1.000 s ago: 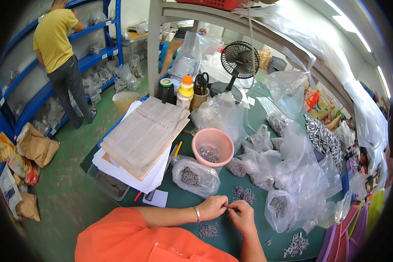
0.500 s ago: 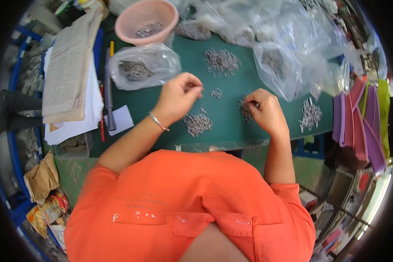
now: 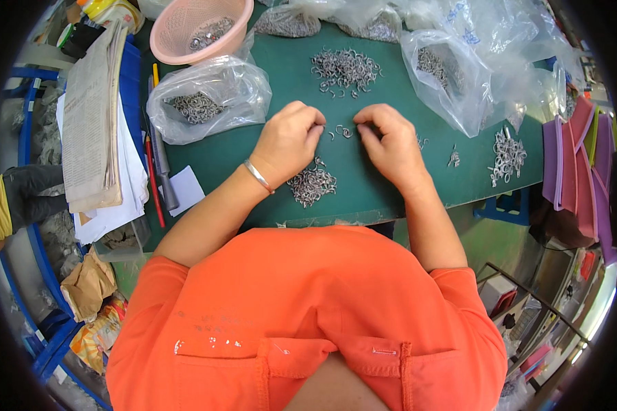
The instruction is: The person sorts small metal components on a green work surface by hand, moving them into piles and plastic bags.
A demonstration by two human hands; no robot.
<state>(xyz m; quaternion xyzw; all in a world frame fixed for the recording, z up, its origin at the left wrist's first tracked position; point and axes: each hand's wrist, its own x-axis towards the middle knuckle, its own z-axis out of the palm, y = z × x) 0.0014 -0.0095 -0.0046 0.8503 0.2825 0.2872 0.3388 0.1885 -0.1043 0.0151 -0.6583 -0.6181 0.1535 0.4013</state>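
Note:
My left hand (image 3: 289,140) is closed in a pinch above the green table, and whatever lies between its fingertips is too small to make out. Facing it, my right hand (image 3: 393,145) also has thumb and fingers pressed together. A few small metal rings (image 3: 343,131) lie in the gap between both hands. Below my left hand is a heap of small metal pieces (image 3: 312,185). Farther off sits a larger pile of open metal rings (image 3: 346,68). Some metal bits (image 3: 422,142) peek out beside my right hand, which hides the rest.
Metal clasps (image 3: 507,157) and a small cluster (image 3: 454,157) lie at right. A pink basket (image 3: 159,38), plastic bags of metal parts (image 3: 253,92) (image 3: 483,103) stand farther back. Newspapers (image 3: 92,130), a red pen (image 3: 152,185) and white paper (image 3: 185,188) are at left. Purple strips (image 3: 552,164) hang right.
My right hand has moved left, from the dark metal heap to the rings in the middle. My left hand stays near its heap. The view has shifted slightly.

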